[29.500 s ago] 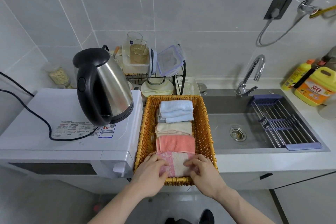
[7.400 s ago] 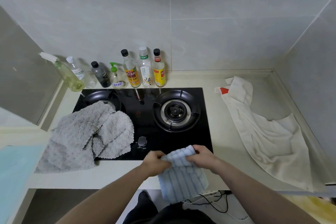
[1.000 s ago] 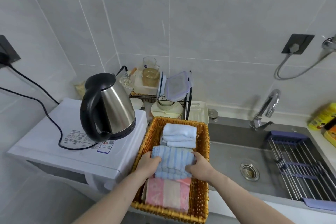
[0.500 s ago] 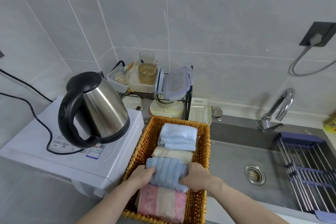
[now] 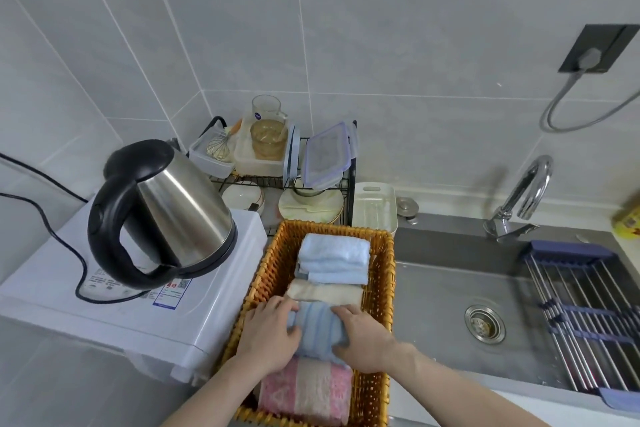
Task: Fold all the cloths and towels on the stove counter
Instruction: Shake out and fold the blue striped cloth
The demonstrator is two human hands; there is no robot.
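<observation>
Striped blue towel (image 5: 320, 329) sits folded in the wicker basket (image 5: 379, 288), gripped by the left hand (image 5: 268, 336) and right hand (image 5: 363, 340) at either end. Beyond the hands: cream towel (image 5: 325, 292), then light-blue towels (image 5: 334, 258). Pink towel (image 5: 304, 388) is nearest the wrists.

Folded blue striped cloth (image 5: 320, 329) in wicker basket (image 5: 379, 291), gripped at both ends by left hand (image 5: 268, 334) and right hand (image 5: 363, 336). Pink patterned towel (image 5: 304, 388) folded at near end, touching it. Beige cloth (image 5: 325, 291) just beyond, then pale blue towel (image 5: 334, 258) stacked in folds at far end.
</observation>
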